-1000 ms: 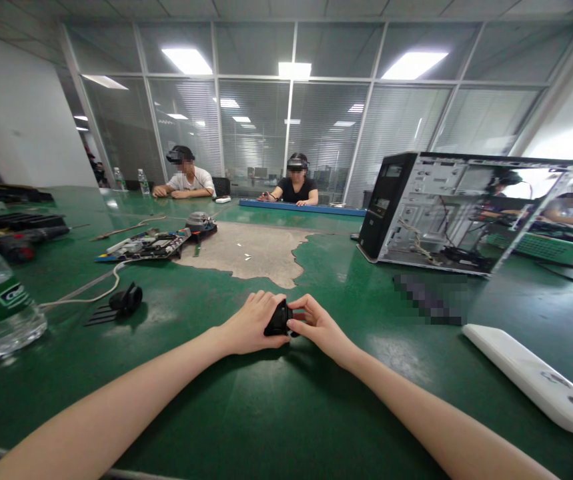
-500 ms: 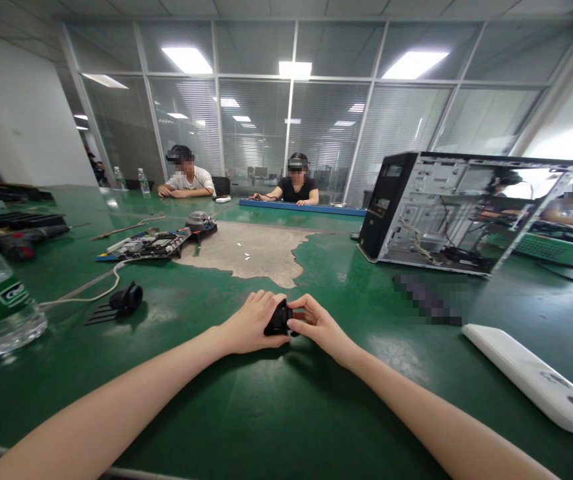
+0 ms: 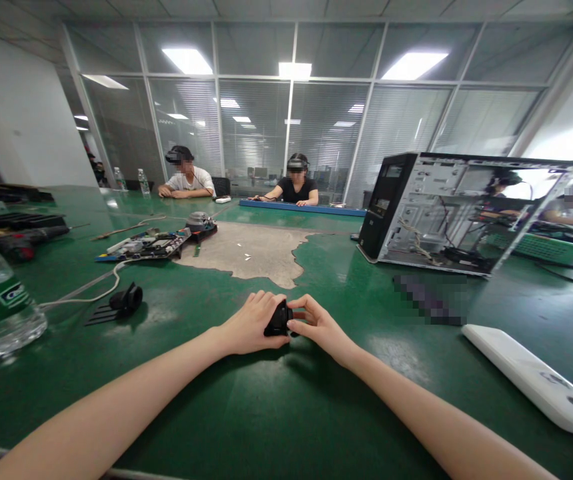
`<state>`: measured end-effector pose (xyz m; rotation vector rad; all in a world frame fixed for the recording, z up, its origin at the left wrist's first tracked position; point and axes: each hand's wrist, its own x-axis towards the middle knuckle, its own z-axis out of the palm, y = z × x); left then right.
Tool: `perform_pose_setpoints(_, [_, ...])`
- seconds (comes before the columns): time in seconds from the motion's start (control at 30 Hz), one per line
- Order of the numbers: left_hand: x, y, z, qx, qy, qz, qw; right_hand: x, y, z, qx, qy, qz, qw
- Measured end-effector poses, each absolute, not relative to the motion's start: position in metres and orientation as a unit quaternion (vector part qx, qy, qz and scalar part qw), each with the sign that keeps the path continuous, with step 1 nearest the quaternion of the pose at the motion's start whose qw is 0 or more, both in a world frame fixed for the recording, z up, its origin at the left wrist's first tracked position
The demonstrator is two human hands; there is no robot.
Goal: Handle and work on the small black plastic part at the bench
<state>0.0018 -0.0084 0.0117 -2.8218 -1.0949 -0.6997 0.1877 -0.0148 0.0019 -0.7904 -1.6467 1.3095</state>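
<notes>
A small black part is held between my hands, low over the green table. My left hand wraps round its left side, fingers over the top and thumb beneath. The thumb and fingertips of my right hand pinch its right edge. Much of the part is hidden by my fingers, so its shape is not clear. To the left of my hands lies another black plastic piece with several flat prongs.
A water bottle stands at left, near a drill. Beyond lies a circuit board. At right are an open computer case and a white object. Two people sit across the table.
</notes>
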Motion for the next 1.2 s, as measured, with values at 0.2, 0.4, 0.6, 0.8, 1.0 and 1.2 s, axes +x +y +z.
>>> perform_pose_setpoints(0.2, [0.0010, -0.0101, 0.0141, -0.910, -0.347, -0.225, 0.001, 0.1863, -0.0148, 0.0017, -0.331, -0.671, 0.504, 0.431])
perform_pose_setpoints(0.4, [-0.0013, -0.0114, 0.0156, -0.913, -0.346, -0.218, 0.001, 0.1869, -0.0166, 0.0038, -0.316, -0.673, 0.523, 0.417])
perform_pose_setpoints(0.6, [-0.0007, -0.0121, 0.0148, -0.911, -0.351, -0.216, 0.006, 0.1864, -0.0172, 0.0023, -0.314, -0.665, 0.524, 0.429])
perform_pose_setpoints(0.8, [-0.0007, -0.0134, 0.0156, -0.912, -0.348, -0.217, 0.014, 0.1878, -0.0152, 0.0005, -0.331, -0.671, 0.515, 0.418])
perform_pose_setpoints(1.0, [-0.0008, -0.0132, 0.0150, -0.911, -0.350, -0.216, 0.015, 0.1870, -0.0175, 0.0039, -0.316, -0.669, 0.521, 0.425])
perform_pose_setpoints(1.2, [-0.0004, -0.0130, 0.0147, -0.911, -0.349, -0.219, 0.016, 0.1854, -0.0150, 0.0005, -0.323, -0.664, 0.518, 0.432])
